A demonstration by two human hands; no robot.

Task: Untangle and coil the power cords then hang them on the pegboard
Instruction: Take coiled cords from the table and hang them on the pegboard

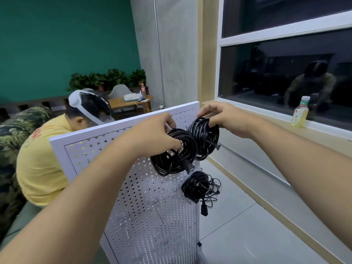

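High on the white pegboard (152,206), the left hand (152,134) pinches one black coil (173,155) and the right hand (224,119) grips a second coil (203,140) just beside it — release either before its loops catch and it would likely drop and unwind.

White pegboard (152,216), three cord coils (204,138) against its face (lowest coil (194,185) trailing loose ends); bottle (300,115) on windowsill (266,126)

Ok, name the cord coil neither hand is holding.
The lowest coil, hanging on the pegboard; left hand grips the middle coil, right hand the top coil.
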